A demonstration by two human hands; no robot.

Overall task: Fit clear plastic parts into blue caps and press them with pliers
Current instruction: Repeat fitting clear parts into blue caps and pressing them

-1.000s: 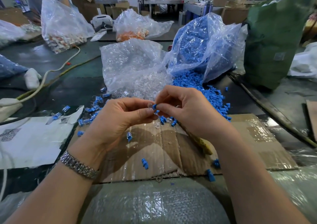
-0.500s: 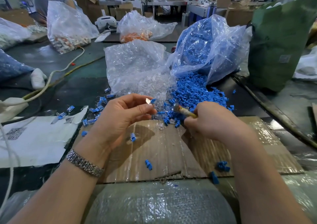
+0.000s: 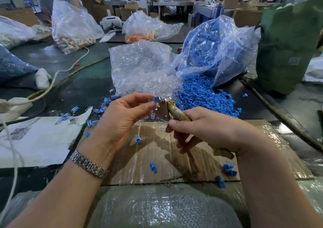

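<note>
Setting: workshop bench with a dark green top (image 3: 83, 88), rows of tables and cardboard boxes behind, and another person seated at the far left.
Work surface: flattened cardboard sheet (image 3: 157, 158) taped over with clear film, lying at the bench's near edge; a white paper sheet (image 3: 38, 140) lies to its left.
Left hand (image 3: 120, 121): raised above the cardboard, thumb and fingertips pinching a blue cap (image 3: 156, 99) with a clear piece at it (how far the clear piece is seated cannot be told). A metal watch band (image 3: 89, 165) circles the wrist.
Right hand (image 3: 206, 131): fingers curled round the yellowed handles of the pliers (image 3: 167, 110), gripping them.
Pliers: metal head points up and left, its tip at the blue cap held by the left hand; whether the jaws are closed on the cap cannot be told.
Blue caps supply: clear bag of blue caps (image 3: 209, 49) behind and right of the hands, spilling a heap of blue caps (image 3: 206, 96) onto the bench.
Clear parts supply: bag of clear parts (image 3: 141, 67) just left of the blue bag, touching it.
Finished pieces: small blue-and-clear pieces (image 3: 97, 112) scattered left of the hands; a few loose blue caps lie on the cardboard.
Background bags: one bag with orange pieces (image 3: 141, 35), another with mixed white and orange pieces (image 3: 73, 40).
Far right: green sack (image 3: 288, 44) standing upright.
</note>
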